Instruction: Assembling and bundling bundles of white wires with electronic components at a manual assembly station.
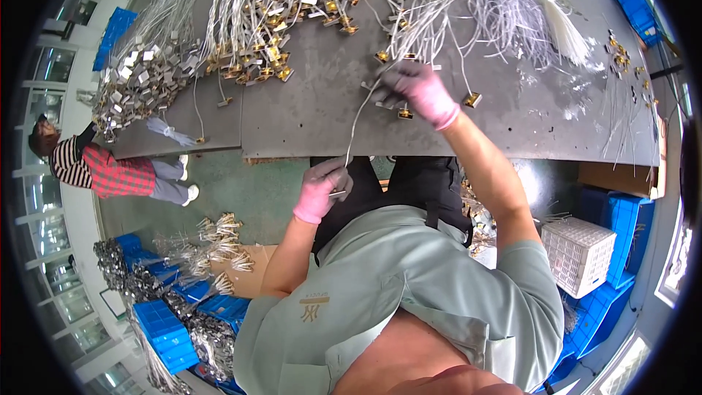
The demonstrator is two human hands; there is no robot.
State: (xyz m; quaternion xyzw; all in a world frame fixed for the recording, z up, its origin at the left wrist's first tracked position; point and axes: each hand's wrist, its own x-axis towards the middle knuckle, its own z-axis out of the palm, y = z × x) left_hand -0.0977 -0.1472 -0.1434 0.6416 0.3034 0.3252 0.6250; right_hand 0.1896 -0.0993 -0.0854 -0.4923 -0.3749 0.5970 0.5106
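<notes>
Pale green shirt (409,300) of the person fills the near foreground, both forearms reaching away from it.

Grey worktable (314,113) spans the far half of the view. Heaps of white cables with brass fittings (256,22) cover its far left and centre; a loose fan of thin white strands (545,0) lies far right.

Blue crates (164,329) stand on the floor near left, more bundled cables piled over them. White lattice basket (578,252) sits on the floor at right. A second person in a striped and checked top (95,168) is at far left.

Right hand (420,91), pink-gloved, is on the table, fingers curled shut around the far end of one white cable (358,121), among brass connectors (472,99).

Left hand (322,186), also gloved, is below the table's near edge, closed in a pinch on the near end of that cable.

Cable runs taut between the two hands, crossing the table edge.
</notes>
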